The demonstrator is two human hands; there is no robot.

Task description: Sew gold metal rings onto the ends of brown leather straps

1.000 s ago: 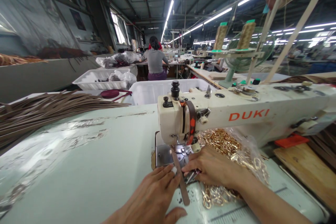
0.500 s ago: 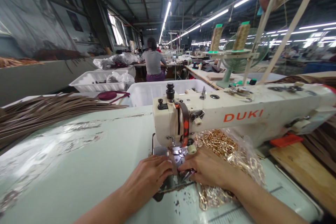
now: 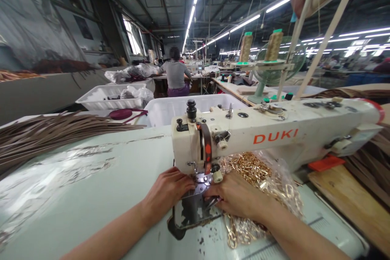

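Observation:
My left hand (image 3: 173, 187) lies at the left of the sewing machine's (image 3: 271, 130) presser foot (image 3: 203, 178), fingers bent and pressed together. Whatever is under its fingertips is hidden. On the right of the foot, my right hand (image 3: 234, 193) is closed, its index finger reaching toward the needle area. Blades of what look like thread snips (image 3: 215, 202) poke out from beneath its fingers. Between and below the hands the worn metal bed plate (image 3: 190, 213) shows. A clear plastic bag of gold-coloured metal clasps (image 3: 252, 170) lies beside and behind my right hand.
Brown strips (image 3: 61, 128) are piled at the left of the pale green table (image 3: 122, 195). A white bin (image 3: 164, 109) stands behind the machine. A wooden board (image 3: 344, 191) and red piece (image 3: 326, 163) lie right. Thread cones (image 3: 245, 47) stand behind; a person (image 3: 176, 75) sits farther off.
My left hand has moved away toward the presser foot. The brown strip seen between my hands is now out of sight, and more bed plate shows. The view has shifted slightly.

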